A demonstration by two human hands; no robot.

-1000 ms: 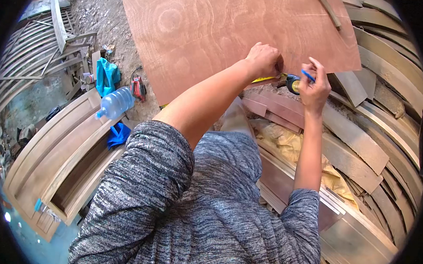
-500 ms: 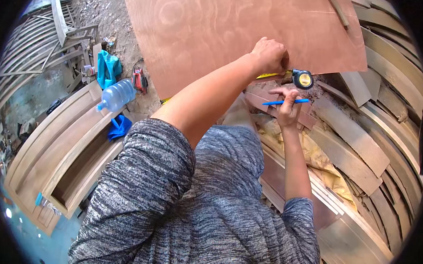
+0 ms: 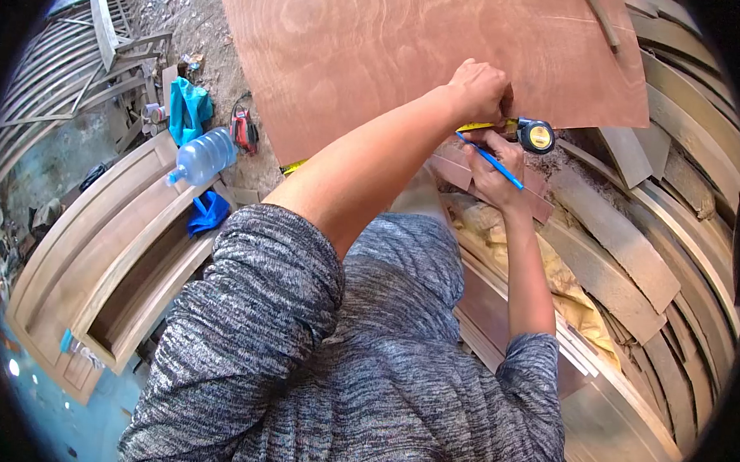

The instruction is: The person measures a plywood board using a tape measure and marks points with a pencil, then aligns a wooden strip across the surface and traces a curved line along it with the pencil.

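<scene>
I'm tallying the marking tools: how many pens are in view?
1: the blue pen, held in the right hand, one end close to the yellow tape blade at the edge of the reddish sheet. Others could be hidden under the wood pieces.

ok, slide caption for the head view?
Left hand at a tape measure along the near edge of a reddish wood sheet, right hand holding a blue pen.

This is a wood workshop: there are lots of stacked boards (image 3: 618,233), a big wood sheet (image 3: 378,45), a tape measure (image 3: 537,137) and messy ground (image 3: 181,20).
</scene>
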